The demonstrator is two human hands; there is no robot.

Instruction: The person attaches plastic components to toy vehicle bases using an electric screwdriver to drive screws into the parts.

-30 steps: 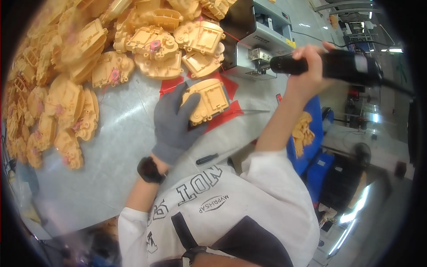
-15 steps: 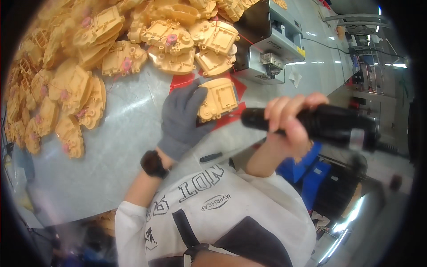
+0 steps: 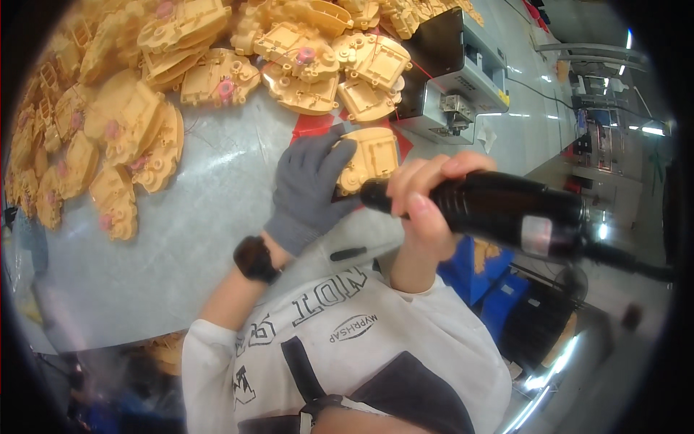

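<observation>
My left hand, in a grey glove, grips a yellow plastic housing by its left side. Screw posts and a square recess show on the housing's upper face. In my bare right hand is a thick black electric screwdriver, its cord running off to the right. The driver's nose meets the lower right edge of the housing in the picture; whether its bit touches a screw is hidden. Red material lies on the table beneath the housing.
Heaps of similar yellow housings, several with pink round parts, cover the far and left table. A boxy grey-black machine stands beyond my right hand. A small dark screwdriver lies near me. Blue bins stand below, to the right.
My right hand has brought the electric screwdriver left, from beside the housing to its lower edge. My left hand still holds the housing. The whole view has shifted slightly.
</observation>
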